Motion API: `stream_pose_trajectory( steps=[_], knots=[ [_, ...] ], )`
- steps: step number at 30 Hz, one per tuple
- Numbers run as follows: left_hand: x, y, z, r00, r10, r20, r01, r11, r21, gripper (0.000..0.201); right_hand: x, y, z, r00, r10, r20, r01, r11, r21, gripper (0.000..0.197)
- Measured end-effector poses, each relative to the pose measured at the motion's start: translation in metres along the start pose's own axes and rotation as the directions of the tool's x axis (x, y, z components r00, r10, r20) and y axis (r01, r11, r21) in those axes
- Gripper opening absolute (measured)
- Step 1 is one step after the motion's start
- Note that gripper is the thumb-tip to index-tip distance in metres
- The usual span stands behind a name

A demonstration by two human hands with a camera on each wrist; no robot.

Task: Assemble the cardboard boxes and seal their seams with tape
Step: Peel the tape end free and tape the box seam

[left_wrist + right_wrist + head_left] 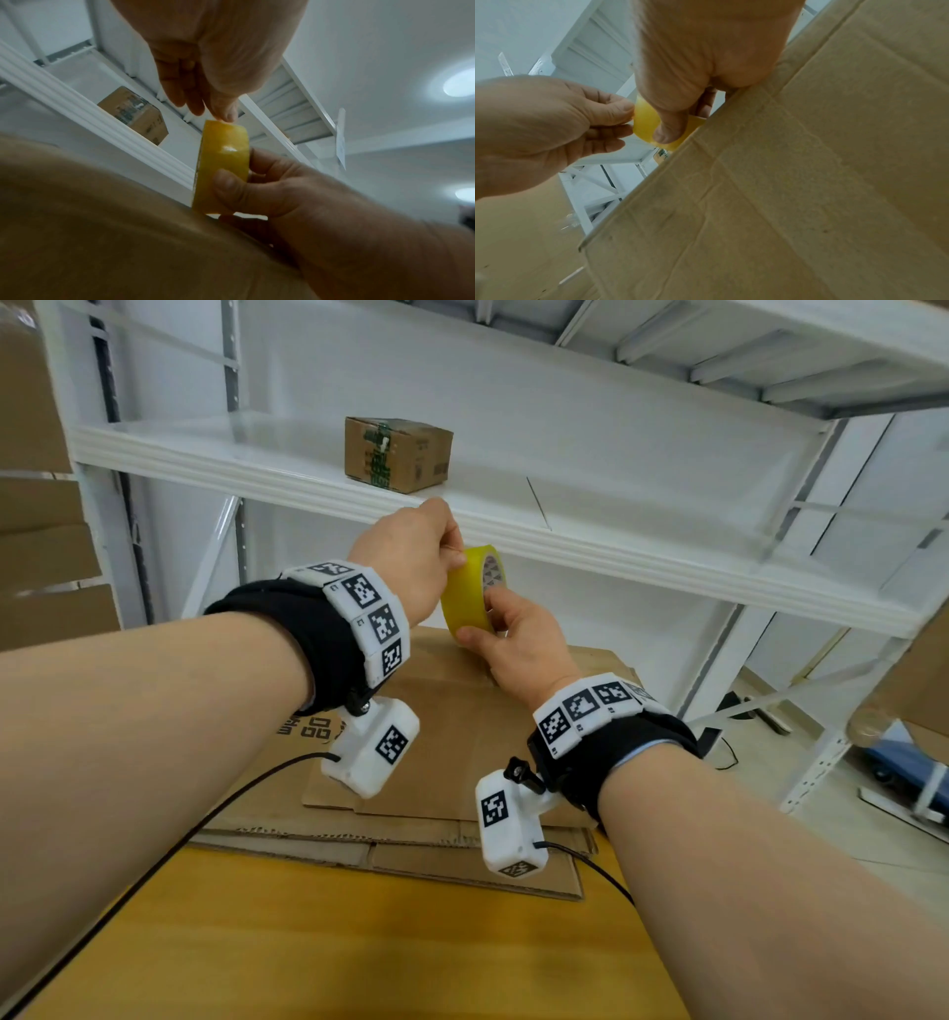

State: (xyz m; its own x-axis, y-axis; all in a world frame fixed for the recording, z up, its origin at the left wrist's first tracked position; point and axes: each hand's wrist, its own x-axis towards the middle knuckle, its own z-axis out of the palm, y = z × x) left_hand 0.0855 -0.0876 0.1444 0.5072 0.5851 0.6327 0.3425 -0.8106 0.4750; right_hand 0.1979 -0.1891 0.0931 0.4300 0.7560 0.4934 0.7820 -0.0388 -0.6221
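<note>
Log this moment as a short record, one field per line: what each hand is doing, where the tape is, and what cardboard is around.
left hand: pinches the top edge of the tape roll
right hand: grips the tape roll from below, thumb on its outer face
tape roll: yellow, held in the air above the cardboard
flat cardboard: unfolded sheets stacked on the wooden table
small box: closed, on the white shelf
</note>
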Motion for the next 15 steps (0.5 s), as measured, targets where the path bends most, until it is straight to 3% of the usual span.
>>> stream_pose_trajectory(
  steps=[8, 15],
  knots=[
    [-0.009, 0.005, 0.0, 0.997, 0.081, -0.015, -0.079, 0.992, 0.095, 0.001, 0.002, -0.001, 0.001, 1.0, 0.015, 0.018, -0.014, 0.999, -0.045, 0.016],
    [-0.012, 0.007, -0.004, 1.0, 0.009, 0.005, -0.008, 0.993, -0.114, 0.004, 0.005, 0.002, 0.004, 0.999, 0.04, 0.017, -0.039, 0.998, -0.058, 0.018]
  ],
)
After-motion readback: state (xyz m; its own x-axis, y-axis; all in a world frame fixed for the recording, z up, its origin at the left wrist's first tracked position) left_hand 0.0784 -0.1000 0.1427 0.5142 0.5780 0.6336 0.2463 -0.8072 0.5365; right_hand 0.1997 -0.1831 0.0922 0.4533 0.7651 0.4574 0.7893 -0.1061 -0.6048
